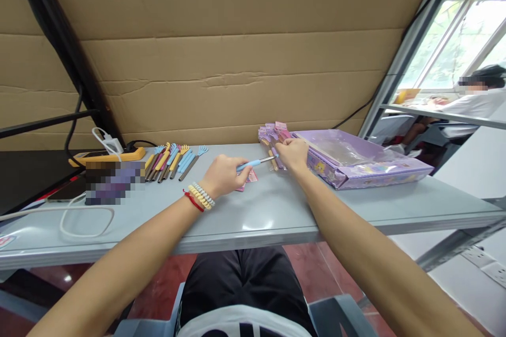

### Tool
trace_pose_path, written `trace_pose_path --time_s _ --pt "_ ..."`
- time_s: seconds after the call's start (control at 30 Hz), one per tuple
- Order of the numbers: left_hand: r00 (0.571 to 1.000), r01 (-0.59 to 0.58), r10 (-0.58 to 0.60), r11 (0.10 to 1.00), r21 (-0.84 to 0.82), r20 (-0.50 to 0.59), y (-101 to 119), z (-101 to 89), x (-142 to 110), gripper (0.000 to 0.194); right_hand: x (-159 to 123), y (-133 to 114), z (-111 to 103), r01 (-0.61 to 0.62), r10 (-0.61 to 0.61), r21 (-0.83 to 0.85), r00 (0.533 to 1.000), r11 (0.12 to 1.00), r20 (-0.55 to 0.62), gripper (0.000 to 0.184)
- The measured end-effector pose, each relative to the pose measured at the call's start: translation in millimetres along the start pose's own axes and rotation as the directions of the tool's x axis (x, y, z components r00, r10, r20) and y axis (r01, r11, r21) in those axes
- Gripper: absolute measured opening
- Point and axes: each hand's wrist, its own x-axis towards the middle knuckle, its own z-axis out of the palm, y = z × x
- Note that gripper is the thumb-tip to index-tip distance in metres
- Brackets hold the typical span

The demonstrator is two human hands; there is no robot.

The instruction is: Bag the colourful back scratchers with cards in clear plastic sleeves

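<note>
My left hand (226, 175) is closed around the blue handle of a back scratcher (249, 165), whose metal rod points right. The rod's far end reaches my right hand (293, 154), which is closed with its fingers curled; what they grip is hidden. Beside that hand, against the cardboard, lie several slim packets (271, 136) with pink and purple tops. A small pink card (250, 177) lies under the blue handle. To the left, a row of back scratchers (174, 160) in blue, yellow and purple rests on the table, claws toward the back.
An open purple box (379, 175) with clear plastic in it stands right of my right hand. At the left are a yellow-edged object (114, 156), a white charger (113, 143) and a white cable (89, 234). Cardboard (237, 52) walls the back of the grey table (253, 221). A person (482, 97) sits beyond the frame.
</note>
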Motion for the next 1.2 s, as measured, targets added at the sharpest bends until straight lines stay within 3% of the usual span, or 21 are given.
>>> trace_pose_path --time_s 0.13,0.23,0.27,0.33,0.4,0.47,0.57,0.63,0.73,0.8,0.87,0.97,1.1,1.2 --pt "0.999 0.044 -0.044 0.998 0.052 0.010 8.2 4.4 -3.0 0.027 -4.4 -2.3 0.7 0.014 -0.015 0.056 1.000 0.998 0.017 0.030" --pt "0.998 0.051 -0.053 0.998 0.037 0.047 5.0 6.8 -3.7 0.029 -2.0 -0.7 1.7 -0.078 0.061 0.265 0.996 0.961 0.071 0.027" --pt "0.997 0.044 -0.046 0.999 0.027 0.056 2.6 7.2 -3.2 0.030 -0.1 -0.8 1.1 -0.142 0.106 0.393 0.988 0.909 0.111 0.023" --pt "0.997 0.021 -0.022 1.000 0.006 0.072 -3.6 7.0 -1.5 0.034 4.0 -1.5 -2.6 -0.265 0.159 0.650 0.963 0.712 0.219 0.016" --pt "0.995 -0.012 0.013 1.000 -0.015 0.096 -12.2 4.7 0.8 0.037 7.2 -1.6 -9.6 -0.343 0.107 0.769 0.934 0.539 0.342 0.012" --pt "0.992 -0.036 0.038 0.999 -0.019 0.121 -23.3 -0.2 2.9 0.039 8.3 -0.1 -18.0 -0.416 -0.018 0.720 0.860 0.555 0.510 0.014" --pt "0.990 -0.015 0.017 1.000 -0.017 0.141 -42.4 -11.5 4.7 0.038 6.3 3.8 -26.5 -0.461 -0.122 0.497 0.631 0.735 0.766 0.026" --pt "0.984 0.038 -0.030 0.998 -0.043 0.178 -54.1 -18.7 5.1 0.039 3.4 5.2 -26.5 -0.428 -0.151 0.403 0.511 0.809 0.846 0.032" --pt "0.953 0.137 -0.102 0.985 -0.103 0.284 -67.1 -24.2 5.2 0.049 -2.6 4.0 -19.3 -0.359 -0.215 0.371 0.406 0.856 0.888 0.034" --pt "0.939 0.191 -0.142 0.973 -0.132 0.313 -73.3 -24.6 5.3 0.051 -7.2 1.7 -13.1 -0.349 -0.239 0.370 0.364 0.861 0.900 0.037" --pt "0.945 0.219 -0.173 0.965 -0.145 0.276 -79.0 -24.2 5.3 0.047 -11.7 -1.3 -8.4 -0.358 -0.234 0.369 0.369 0.858 0.900 0.038" --pt "0.959 0.232 -0.193 0.956 -0.180 0.209 -89.1 -23.8 4.9 0.042 -16.8 -6.6 -5.2 -0.396 -0.195 0.369 0.414 0.841 0.889 0.039" --pt "0.947 0.271 -0.203 0.921 -0.280 0.249 -103.6 -22.8 3.0 0.041 -20.2 -12.9 -3.4 -0.446 -0.156 0.370 0.448 0.815 0.881 0.032" --pt "0.933 0.332 -0.240 0.862 -0.382 0.268 -109.2 -22.8 1.1 0.042 -20.4 -14.0 -1.1 -0.356 -0.152 0.367 0.508 0.859 0.848 0.026"
